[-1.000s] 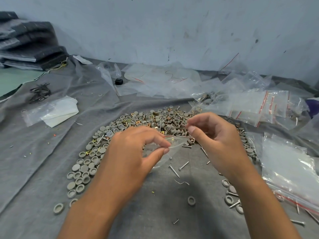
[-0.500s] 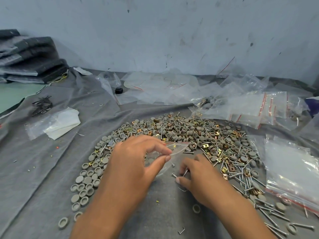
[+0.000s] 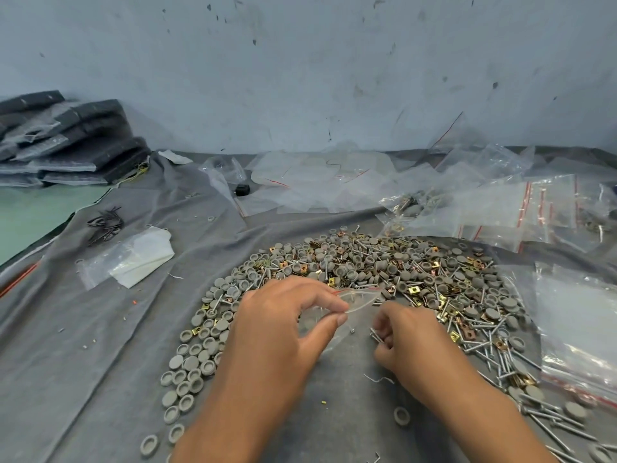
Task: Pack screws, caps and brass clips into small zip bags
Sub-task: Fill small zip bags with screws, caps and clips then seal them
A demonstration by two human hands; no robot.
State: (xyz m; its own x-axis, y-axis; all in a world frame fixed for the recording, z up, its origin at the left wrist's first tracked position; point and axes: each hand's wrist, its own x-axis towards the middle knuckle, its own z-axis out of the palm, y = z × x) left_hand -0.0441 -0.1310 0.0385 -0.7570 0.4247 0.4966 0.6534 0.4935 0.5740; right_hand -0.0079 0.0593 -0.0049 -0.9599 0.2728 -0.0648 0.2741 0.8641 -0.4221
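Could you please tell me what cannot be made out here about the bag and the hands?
- Head view: the small zip bag's contents; the left hand covers most of it.
- Head view: how many screws the right hand holds; its curled fingers hide them.
- Head view: both forearms, cut off by the bottom edge.

This looks like a small workshop or packing room, plain and rough, set up for piecework rather than living. A bench (image 3: pixel 100 345) is draped in wrinkled grey cloth, and on it lies a broad heap of loose hardware: grey caps (image 3: pixel 187 372), screws (image 3: pixel 494 349) and brass clips (image 3: pixel 414 289) all mixed together. Clear zip bags (image 3: pixel 500 208) with red seal strips are strewn along the back and right side, some already holding parts. The wall (image 3: pixel 300 78) behind is bare, pale blue, scuffed and chipped. At far left sits a stack of dark folded material (image 3: pixel 66 142) in plastic wrap, near a bundle of black ties (image 3: pixel 105 225).
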